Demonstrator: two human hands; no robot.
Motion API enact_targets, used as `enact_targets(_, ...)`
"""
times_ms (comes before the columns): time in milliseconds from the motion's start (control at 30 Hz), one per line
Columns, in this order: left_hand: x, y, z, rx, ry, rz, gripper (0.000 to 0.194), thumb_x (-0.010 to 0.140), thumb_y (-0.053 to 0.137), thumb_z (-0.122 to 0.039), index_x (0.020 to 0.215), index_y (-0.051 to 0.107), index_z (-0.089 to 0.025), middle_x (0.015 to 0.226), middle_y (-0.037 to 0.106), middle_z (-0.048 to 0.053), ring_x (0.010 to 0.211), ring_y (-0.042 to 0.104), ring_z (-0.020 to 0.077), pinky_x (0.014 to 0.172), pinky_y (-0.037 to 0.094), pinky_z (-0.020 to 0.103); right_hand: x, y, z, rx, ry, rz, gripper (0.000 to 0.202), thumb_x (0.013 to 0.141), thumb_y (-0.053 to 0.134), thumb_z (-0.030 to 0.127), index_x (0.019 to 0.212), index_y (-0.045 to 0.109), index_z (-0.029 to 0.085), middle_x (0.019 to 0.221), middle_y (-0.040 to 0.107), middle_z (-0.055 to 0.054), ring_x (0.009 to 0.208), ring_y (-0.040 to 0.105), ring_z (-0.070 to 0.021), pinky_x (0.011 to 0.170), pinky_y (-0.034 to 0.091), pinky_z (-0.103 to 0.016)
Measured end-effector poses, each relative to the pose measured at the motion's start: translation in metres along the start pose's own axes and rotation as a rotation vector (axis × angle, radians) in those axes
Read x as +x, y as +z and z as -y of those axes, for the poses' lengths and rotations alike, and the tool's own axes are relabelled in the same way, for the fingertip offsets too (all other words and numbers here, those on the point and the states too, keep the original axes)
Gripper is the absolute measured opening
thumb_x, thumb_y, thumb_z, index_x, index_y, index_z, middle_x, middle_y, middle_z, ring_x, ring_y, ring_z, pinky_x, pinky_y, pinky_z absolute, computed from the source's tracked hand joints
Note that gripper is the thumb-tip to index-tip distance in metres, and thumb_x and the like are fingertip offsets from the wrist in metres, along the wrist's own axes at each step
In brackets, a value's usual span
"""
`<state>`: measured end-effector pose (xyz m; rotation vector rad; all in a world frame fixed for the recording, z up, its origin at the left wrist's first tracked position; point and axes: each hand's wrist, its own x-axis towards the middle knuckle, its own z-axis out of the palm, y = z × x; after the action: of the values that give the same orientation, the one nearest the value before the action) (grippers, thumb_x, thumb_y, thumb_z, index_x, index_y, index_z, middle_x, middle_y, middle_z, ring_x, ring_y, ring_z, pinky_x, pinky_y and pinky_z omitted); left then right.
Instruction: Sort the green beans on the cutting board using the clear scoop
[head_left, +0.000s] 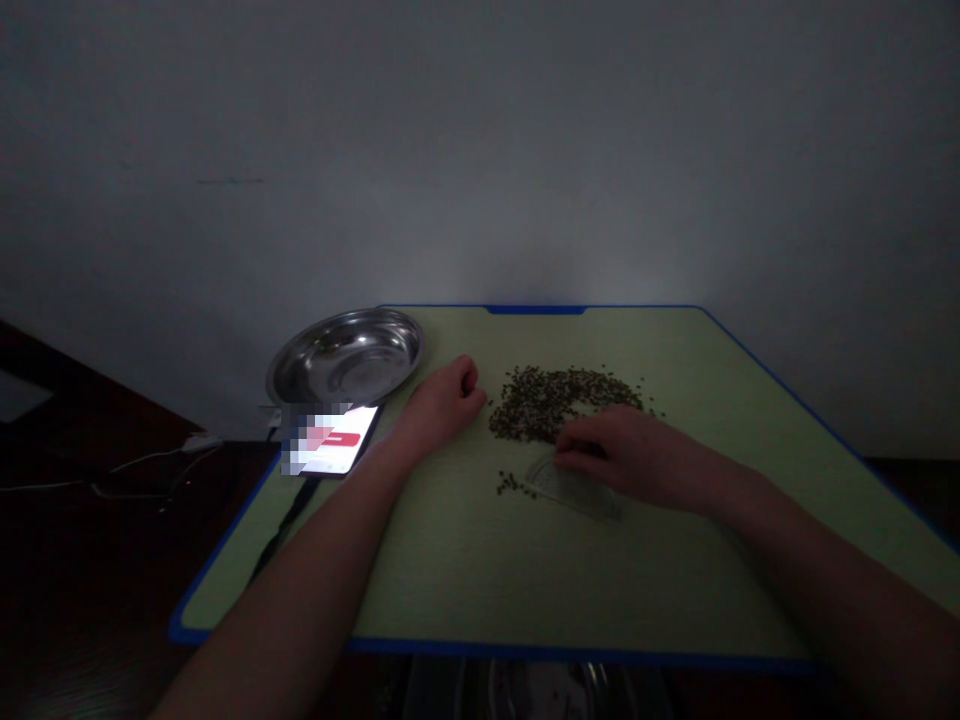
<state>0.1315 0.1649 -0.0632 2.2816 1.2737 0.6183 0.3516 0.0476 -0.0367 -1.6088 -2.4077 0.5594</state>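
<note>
A spread pile of small dark beans or seeds (536, 400) lies on the pale green table. Just left of it my left hand (448, 402) rests with its fingers curled; what they hold, if anything, is hidden. My right hand (615, 450) is at the pile's near right edge, its fingers pinched on a clear protractor (574, 490) that lies at a slant on the tabletop. Beside the protractor's left tip is a small separate group of the seeds (514, 485).
A shiny metal basin (349, 358) sits at the table's back left corner. In front of it lies a lit phone (337, 440), with a dark strap running toward the near edge. The table (465, 600) has a blue rim, and a pale wall rises behind it.
</note>
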Motion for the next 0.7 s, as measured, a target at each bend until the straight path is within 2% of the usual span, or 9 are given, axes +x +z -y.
enact_targets(133, -0.001, -0.001, -0.003, 0.003, -0.006, 0.005, 0.013, 0.073, 0.049, -0.020, 0.069, 0.036, -0.022, 0.063, 0.045, -0.004, 0.059, 0.040, 0.0130, 0.055, 0.026, 0.029, -0.001, 0.000, 0.004, 0.030, 0.003, 0.012, 0.018, 0.091, 0.055, 0.030, 0.081, 0.068, 0.022, 0.066, 0.066, 0.001, 0.055, 0.054, -0.0116, 0.054, 0.033, -0.026)
enact_targets(300, 0.000, -0.001, -0.004, 0.015, -0.008, 0.012, 0.015, 0.073, 0.050, -0.019, 0.068, 0.037, -0.022, 0.062, 0.044, -0.004, 0.058, 0.039, 0.0129, 0.054, 0.026, 0.029, 0.002, 0.003, 0.011, 0.016, 0.029, 0.024, 0.017, 0.090, 0.057, 0.029, 0.083, 0.070, 0.022, 0.069, 0.069, -0.001, 0.061, 0.058, -0.0139, 0.057, 0.035, -0.026)
enact_targets(567, -0.001, -0.001, -0.004, 0.007, 0.000, 0.012, 0.013, 0.073, 0.049, -0.019, 0.068, 0.037, -0.022, 0.062, 0.045, -0.004, 0.058, 0.040, 0.0130, 0.054, 0.026, 0.029, 0.007, 0.007, 0.006, -0.098, 0.063, -0.080, 0.020, 0.093, 0.053, 0.031, 0.088, 0.071, 0.022, 0.078, 0.073, -0.003, 0.069, 0.062, -0.0177, 0.062, 0.036, -0.029)
enact_targets(700, -0.001, -0.001, -0.003, 0.011, 0.003, 0.009, 0.013, 0.073, 0.049, -0.020, 0.068, 0.037, -0.022, 0.063, 0.046, -0.003, 0.058, 0.039, 0.0131, 0.055, 0.026, 0.029, 0.007, 0.007, 0.005, -0.095, 0.044, -0.083, 0.022, 0.094, 0.050, 0.031, 0.089, 0.070, 0.022, 0.080, 0.073, -0.004, 0.071, 0.062, -0.0179, 0.063, 0.037, -0.029)
